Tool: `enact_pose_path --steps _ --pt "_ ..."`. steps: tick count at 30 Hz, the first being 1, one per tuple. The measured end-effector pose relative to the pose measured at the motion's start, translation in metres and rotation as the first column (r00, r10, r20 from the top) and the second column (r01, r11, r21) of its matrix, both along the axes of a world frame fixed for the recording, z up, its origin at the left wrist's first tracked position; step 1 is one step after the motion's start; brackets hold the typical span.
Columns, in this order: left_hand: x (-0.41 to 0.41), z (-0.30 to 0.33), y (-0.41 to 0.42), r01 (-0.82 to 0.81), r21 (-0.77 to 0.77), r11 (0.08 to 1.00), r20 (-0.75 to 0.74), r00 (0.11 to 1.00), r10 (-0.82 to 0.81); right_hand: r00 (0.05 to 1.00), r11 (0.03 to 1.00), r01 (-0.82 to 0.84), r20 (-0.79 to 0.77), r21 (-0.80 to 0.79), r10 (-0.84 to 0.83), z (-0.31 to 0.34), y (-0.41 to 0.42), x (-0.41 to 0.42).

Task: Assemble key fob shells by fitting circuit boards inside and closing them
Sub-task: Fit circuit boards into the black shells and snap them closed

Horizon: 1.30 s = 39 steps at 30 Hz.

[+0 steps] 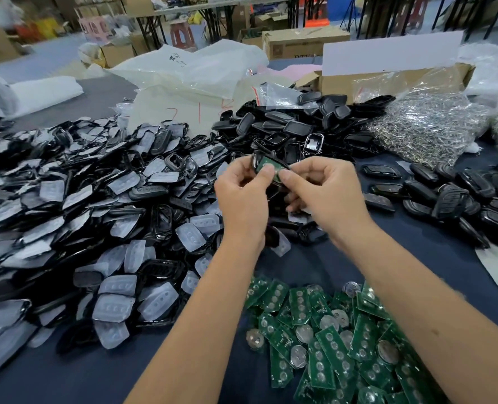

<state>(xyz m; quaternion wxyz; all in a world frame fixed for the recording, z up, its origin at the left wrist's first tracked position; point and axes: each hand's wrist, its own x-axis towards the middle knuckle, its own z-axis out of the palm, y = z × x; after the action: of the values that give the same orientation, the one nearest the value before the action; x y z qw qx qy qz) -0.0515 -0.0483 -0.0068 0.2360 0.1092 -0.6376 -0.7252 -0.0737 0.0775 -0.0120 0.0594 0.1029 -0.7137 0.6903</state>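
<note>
While a green circuit board [266, 167] is pinched into a black shell half [256, 162] by left hand [243, 196] and right hand [326, 193], seating is judged underway; a cover is needed next.

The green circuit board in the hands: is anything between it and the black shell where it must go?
Nothing visible does. The circuit board already lies against the open black shell, with the left hand and right hand pinching them together. Whether it is fully seated cannot be told.
</note>
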Motion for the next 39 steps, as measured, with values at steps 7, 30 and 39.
enact_pose_path --steps 7,30,39 --pt "0.008 0.015 -0.094 -0.729 -0.285 0.623 -0.153 0.676 0.721 0.919 0.81 0.028 -0.334 0.586 0.21 0.018 -0.096 -0.02" --pt "0.006 0.009 -0.072 -0.434 -0.282 0.855 -0.104 0.9 0.423 0.943 0.882 0.233 -0.317 0.409 -0.102 0.031 -0.076 -0.034" --pt "0.003 -0.032 0.007 0.228 -0.822 0.522 0.157 0.972 -0.177 0.973 0.965 0.228 -0.063 0.13 -0.221 -0.014 0.044 -0.011"
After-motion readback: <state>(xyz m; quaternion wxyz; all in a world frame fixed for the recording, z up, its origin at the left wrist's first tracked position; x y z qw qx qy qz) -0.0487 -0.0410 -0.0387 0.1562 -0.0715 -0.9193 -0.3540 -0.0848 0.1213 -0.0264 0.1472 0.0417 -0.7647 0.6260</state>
